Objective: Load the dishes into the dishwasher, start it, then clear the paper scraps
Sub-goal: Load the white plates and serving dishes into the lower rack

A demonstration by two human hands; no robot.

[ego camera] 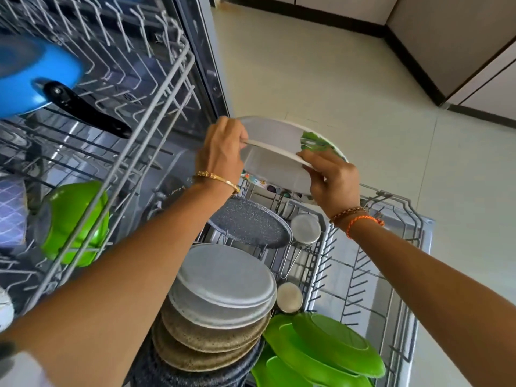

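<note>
Place: a home kitchen.
Appliance: an open dishwasher (195, 65) with its upper rack (117, 88) and lower rack (363, 261) both pulled out.
Contents: everyday tableware, with grey plates (223, 283) and green plates (329, 347) stood in the lower rack, a green bowl (75, 222) and a blue pan (33, 71) in the upper rack.
Floor: pale tiles (349, 74).
Fittings: light cabinet fronts (452, 37) standing on a dark plinth (413, 65) along the floor's edge.
</note>
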